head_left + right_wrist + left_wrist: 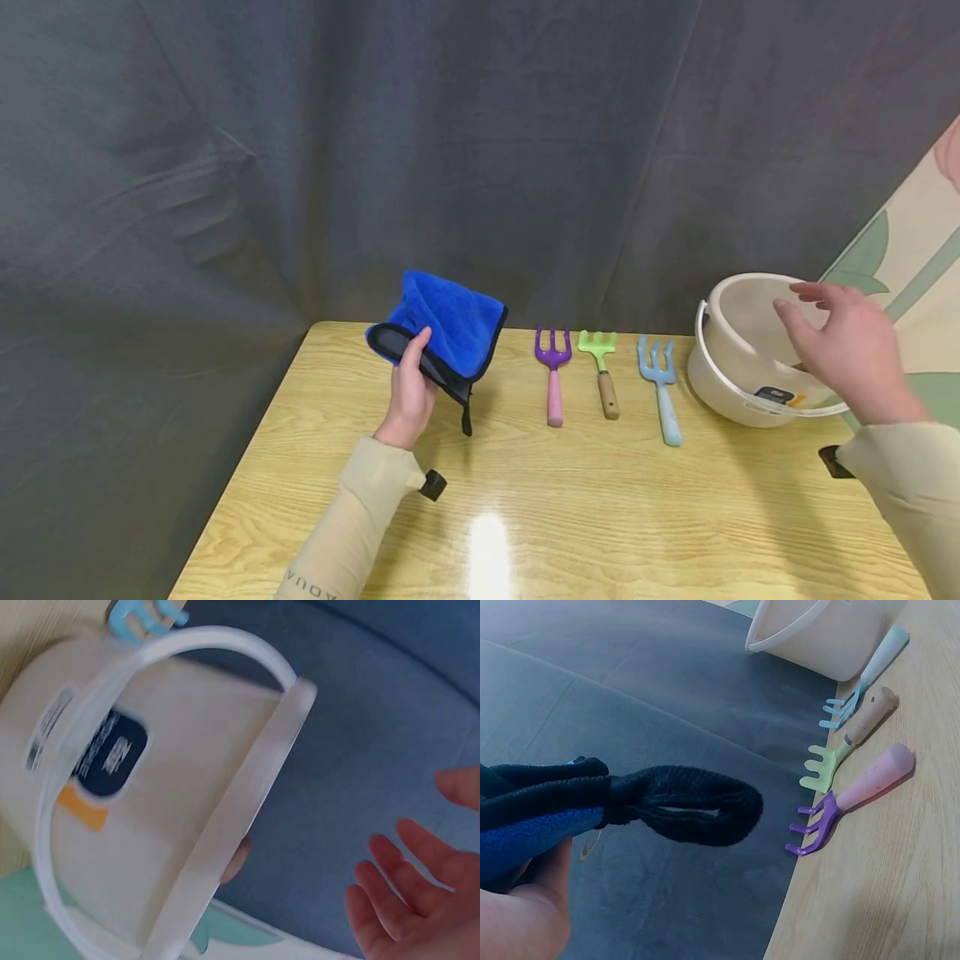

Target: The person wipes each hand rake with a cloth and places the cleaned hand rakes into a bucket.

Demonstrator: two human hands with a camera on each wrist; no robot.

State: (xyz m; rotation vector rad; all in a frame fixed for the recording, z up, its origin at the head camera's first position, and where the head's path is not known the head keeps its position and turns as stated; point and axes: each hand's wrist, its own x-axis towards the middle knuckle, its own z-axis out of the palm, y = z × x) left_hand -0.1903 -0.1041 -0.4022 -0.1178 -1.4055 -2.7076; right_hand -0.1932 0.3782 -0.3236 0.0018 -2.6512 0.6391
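My left hand grips a folded blue towel with black edging, thumb on top, raised over the table's left part. A black hanging loop sticks out from the towel in the left wrist view. My right hand hovers at the mouth of a white bucket; its fingers are spread and hold nothing. In the right wrist view, those fingers are apart from the bucket's rim. A small brown rounded end shows just past the rim; the rest of it is hidden.
Between towel and bucket lie a purple hand fork with a pink handle, a green hand rake with a brown handle, and a light-blue hand fork. A dark grey curtain hangs behind the wooden table.
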